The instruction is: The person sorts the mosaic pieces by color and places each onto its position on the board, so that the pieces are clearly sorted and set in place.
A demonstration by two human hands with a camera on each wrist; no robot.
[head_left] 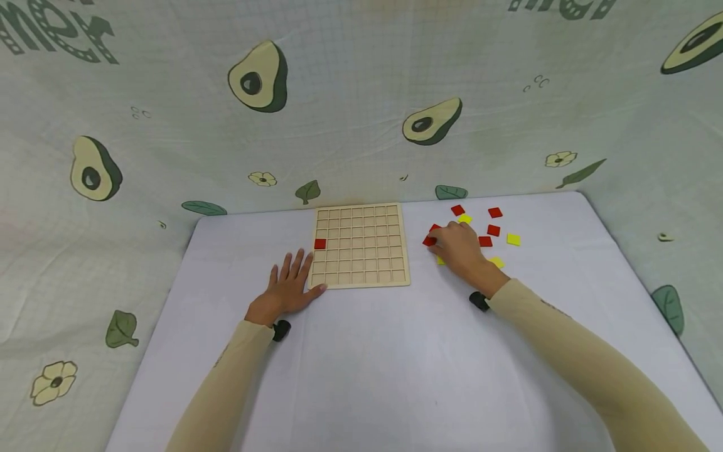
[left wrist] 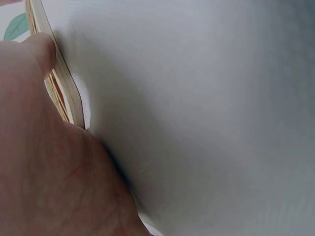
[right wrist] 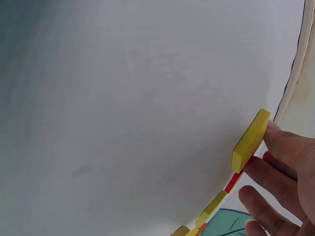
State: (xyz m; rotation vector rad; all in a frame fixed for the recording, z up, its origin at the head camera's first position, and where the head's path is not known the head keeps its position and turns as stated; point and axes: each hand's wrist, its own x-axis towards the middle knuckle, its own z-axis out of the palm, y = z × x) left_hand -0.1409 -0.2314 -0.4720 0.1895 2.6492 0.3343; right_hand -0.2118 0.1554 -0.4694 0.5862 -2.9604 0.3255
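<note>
A wooden grid board (head_left: pixel 312 270) lies on the white table, with a red tile (head_left: pixel 320 244) in a cell at its left edge. My left hand (head_left: pixel 285 293) rests palm down with spread fingers at the board's lower left corner; in the left wrist view its thumb (left wrist: pixel 42 51) lies over the board's edge (left wrist: pixel 74 101). Right of the board, my right hand (head_left: pixel 460 248) has thumb and fingertips at a red tile (head_left: pixel 429 240), seemingly pinching it. In the right wrist view a yellow tile (right wrist: pixel 251 142) stands out in front of the right hand (right wrist: pixel 288 172), partly hiding the fingertips.
Around the right hand lie several loose tiles, among them a red one (head_left: pixel 495 212), a yellow one (head_left: pixel 513 240) and another yellow one (head_left: pixel 497 262). A patterned cloth (head_left: pixel 350 150) rises behind the table (head_left: pixel 367 364) and at its sides.
</note>
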